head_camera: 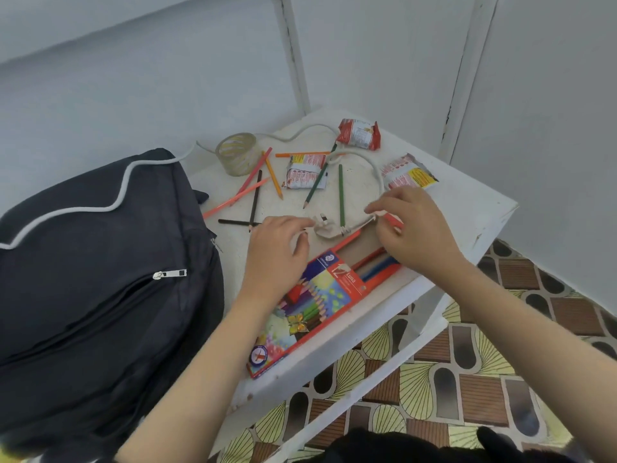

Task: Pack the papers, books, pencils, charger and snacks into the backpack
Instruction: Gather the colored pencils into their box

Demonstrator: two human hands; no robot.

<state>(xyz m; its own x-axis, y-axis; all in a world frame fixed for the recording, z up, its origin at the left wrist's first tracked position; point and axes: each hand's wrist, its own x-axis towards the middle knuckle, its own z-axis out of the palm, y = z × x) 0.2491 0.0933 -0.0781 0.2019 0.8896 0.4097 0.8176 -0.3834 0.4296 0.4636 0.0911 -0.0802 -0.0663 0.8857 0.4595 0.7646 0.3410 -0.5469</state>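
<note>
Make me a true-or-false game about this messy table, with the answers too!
1. The right hand pinches a red pencil. True.
2. The pencil box is shut tight. False: its end is open and pencils show inside.
3. Three snack packets lie on the table. True.
4. The backpack is bright yellow. False: it is dark, almost black.
5. The tape roll sits on the floor. False: it stands on the table.

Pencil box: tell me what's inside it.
A few pencils, red and blue, show in the open end of the pencil box. The right hand, pinching a loose red pencil, covers their far ends; the printed sleeve hides the rest.
</note>
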